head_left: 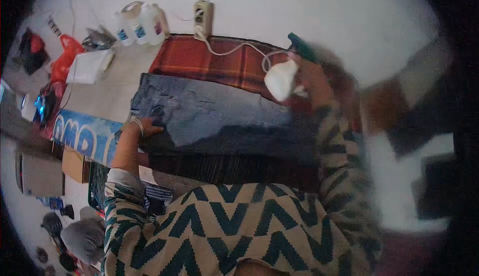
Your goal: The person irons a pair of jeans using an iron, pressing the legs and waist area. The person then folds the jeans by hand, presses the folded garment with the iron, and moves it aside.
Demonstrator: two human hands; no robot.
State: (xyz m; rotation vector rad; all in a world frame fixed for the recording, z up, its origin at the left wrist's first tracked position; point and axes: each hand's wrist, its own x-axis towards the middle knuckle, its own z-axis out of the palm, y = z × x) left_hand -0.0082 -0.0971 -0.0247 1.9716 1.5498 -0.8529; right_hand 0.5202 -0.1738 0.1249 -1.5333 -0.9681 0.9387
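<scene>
Jeans [199, 109] seemingly steadied at left end by half-open left hand [143, 127]; right hand [313, 79] closed round spray bottle [281, 80] near far edge

Dim indoor light, pale glare on wall [324, 6], dark shadow across near half of trousers [224, 139], right hand [314, 81] motion-blurred, soft grainy focus overall, fisheye-curved edges fading to black corners.

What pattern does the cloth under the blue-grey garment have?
The cloth is red plaid with orange lines, best seen in the head view.
</scene>
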